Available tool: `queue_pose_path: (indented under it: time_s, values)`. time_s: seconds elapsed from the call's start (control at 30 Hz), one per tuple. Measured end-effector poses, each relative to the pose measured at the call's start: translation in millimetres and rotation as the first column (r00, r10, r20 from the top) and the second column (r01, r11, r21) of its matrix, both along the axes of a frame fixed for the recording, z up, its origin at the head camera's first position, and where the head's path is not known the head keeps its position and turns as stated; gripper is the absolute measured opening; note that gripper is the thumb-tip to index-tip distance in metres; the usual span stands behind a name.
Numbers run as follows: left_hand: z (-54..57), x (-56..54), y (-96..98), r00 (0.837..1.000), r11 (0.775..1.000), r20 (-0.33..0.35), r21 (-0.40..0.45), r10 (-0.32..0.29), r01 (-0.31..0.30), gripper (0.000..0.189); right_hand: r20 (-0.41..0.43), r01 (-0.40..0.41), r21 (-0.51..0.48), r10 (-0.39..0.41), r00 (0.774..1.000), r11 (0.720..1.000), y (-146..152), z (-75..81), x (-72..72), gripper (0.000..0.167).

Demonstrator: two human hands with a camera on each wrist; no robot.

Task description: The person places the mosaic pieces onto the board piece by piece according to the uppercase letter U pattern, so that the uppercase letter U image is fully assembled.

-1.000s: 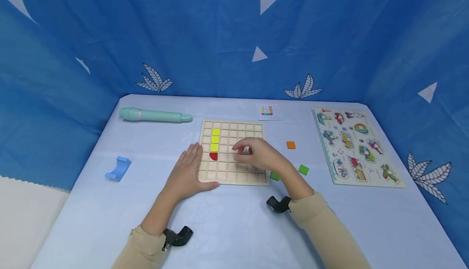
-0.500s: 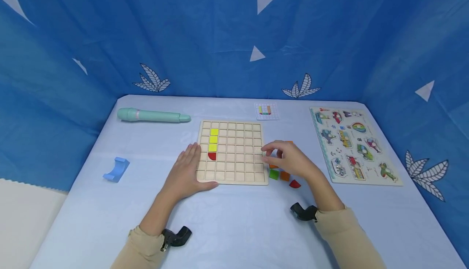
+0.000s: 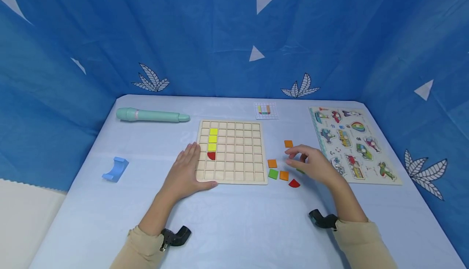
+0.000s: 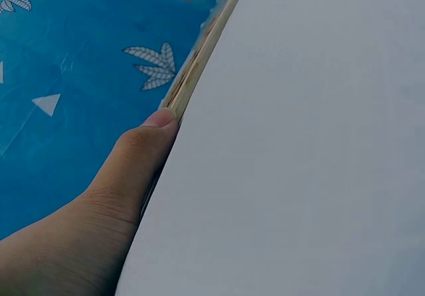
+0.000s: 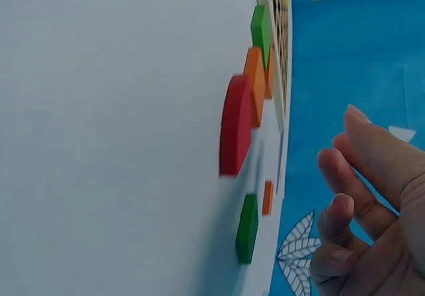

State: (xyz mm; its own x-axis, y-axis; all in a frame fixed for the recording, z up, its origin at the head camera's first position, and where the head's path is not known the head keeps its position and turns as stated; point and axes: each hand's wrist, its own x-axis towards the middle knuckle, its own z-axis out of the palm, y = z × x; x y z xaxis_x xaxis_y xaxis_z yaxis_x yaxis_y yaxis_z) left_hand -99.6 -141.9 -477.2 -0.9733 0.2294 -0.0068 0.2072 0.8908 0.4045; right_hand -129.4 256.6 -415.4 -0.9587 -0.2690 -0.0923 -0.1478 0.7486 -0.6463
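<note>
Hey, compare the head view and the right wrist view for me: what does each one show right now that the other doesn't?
Only the head view: the left hand resting against the board, the red piece set on that board, and the blue holder.

Only the right wrist view: the palm side of the right hand and the thick side of the loose red piece.

Both: the right hand, part of the board, and the loose pieces: one red, two green and three orange.

Wooden grid board (image 3: 238,151) flat, holding three yellow squares (image 3: 212,138), red quarter-circle (image 3: 211,156) below; loose orange, green, red tiles (image 3: 283,175) at right.
</note>
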Motion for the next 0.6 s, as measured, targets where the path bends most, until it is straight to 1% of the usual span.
queue_pose_path:
  time_s: [0.2,0.6]
  values:
    - [-1.1,-0.6,-0.4,1.000,1.000,-0.003,0.001,-0.001,0.001,0.131,-0.014,0.045,0.039,-0.045,0.999,0.998,15.9,-4.2,3.0,0.031]
    - [-1.5,-0.4,-1.0,1.000,1.000,-0.011,-0.002,-0.003,0.003,0.132,-0.015,0.061,0.044,-0.060,0.998,0.997,30.9,-6.7,5.8,0.029]
